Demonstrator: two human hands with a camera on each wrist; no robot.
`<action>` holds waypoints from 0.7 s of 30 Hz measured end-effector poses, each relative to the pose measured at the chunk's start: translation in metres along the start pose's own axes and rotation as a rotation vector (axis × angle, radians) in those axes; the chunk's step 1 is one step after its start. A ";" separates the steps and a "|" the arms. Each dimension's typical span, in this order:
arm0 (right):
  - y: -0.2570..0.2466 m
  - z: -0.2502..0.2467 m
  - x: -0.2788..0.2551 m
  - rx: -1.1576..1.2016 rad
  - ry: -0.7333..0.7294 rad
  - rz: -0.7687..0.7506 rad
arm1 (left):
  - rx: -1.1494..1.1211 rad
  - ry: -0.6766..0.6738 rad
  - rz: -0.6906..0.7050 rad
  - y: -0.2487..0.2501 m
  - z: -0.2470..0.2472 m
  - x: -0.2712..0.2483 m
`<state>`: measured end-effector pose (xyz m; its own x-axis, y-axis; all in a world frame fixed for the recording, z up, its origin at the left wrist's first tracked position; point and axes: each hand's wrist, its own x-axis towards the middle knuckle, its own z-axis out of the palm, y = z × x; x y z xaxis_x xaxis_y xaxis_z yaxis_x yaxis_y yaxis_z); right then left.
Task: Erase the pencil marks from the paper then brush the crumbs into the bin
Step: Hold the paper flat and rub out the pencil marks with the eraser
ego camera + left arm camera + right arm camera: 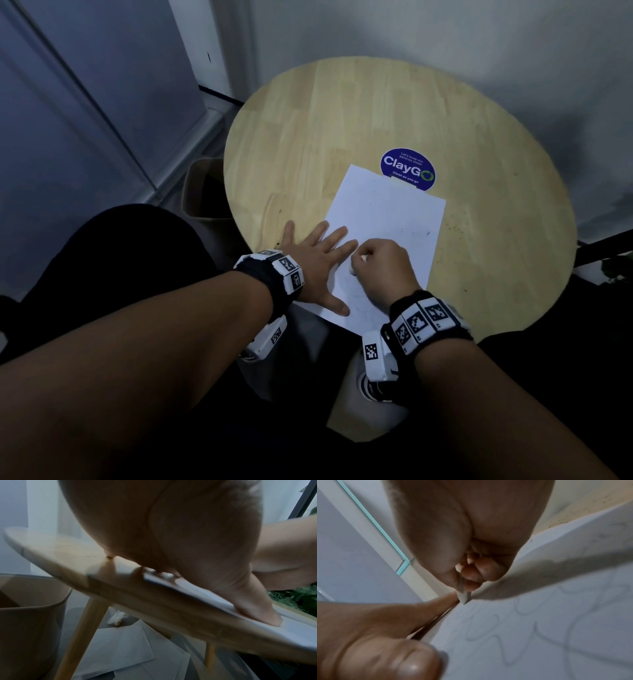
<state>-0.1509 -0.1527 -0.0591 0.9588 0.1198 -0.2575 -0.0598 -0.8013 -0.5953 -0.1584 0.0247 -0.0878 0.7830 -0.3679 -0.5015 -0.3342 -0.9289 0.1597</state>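
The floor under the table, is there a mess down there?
Yes. In the left wrist view, loose sheets of paper lie scattered on the floor and a crumpled tissue sits beside the bin rather than inside it. Both look dropped.

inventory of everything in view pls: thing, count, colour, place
paper: 1, white, on the table's near half, faint pencil marks on it
eraser: 1, whitish, pinched in the right hand, tip on the paper
table: 1, round, light wood, by the wall
sticker: 1, blue, round, on the table, partly under the paper's far edge
bin: 1, beige, on the floor left of the table
loose sheets: several, white, on the floor under the table
crumpled tissue: 1, white, on the floor under the table
plant: green, right of the table, count unclear
left hand: flat, fingers spread, presses on the paper's left edge
right hand: grips the eraser over the paper
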 end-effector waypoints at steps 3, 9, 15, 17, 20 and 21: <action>-0.006 -0.001 -0.006 -0.035 -0.237 -0.026 | -0.005 0.010 0.007 0.000 0.003 0.000; 0.004 0.001 0.002 0.011 0.064 -0.009 | -0.005 0.003 -0.005 0.000 0.000 0.001; 0.001 -0.004 -0.003 0.038 -0.172 -0.009 | -0.002 0.015 0.003 0.001 0.000 0.000; 0.004 -0.003 0.001 0.067 -0.008 0.011 | 0.005 0.013 -0.001 0.001 0.000 0.000; 0.001 -0.001 -0.002 0.052 -0.092 -0.012 | 0.003 0.007 -0.002 0.000 0.002 -0.001; -0.001 -0.001 -0.006 0.055 -0.192 -0.016 | 0.004 0.011 0.002 -0.001 0.003 -0.001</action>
<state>-0.1560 -0.1529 -0.0558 0.8893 0.2462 -0.3854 -0.0650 -0.7661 -0.6395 -0.1605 0.0256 -0.0904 0.7884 -0.3699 -0.4916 -0.3375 -0.9281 0.1572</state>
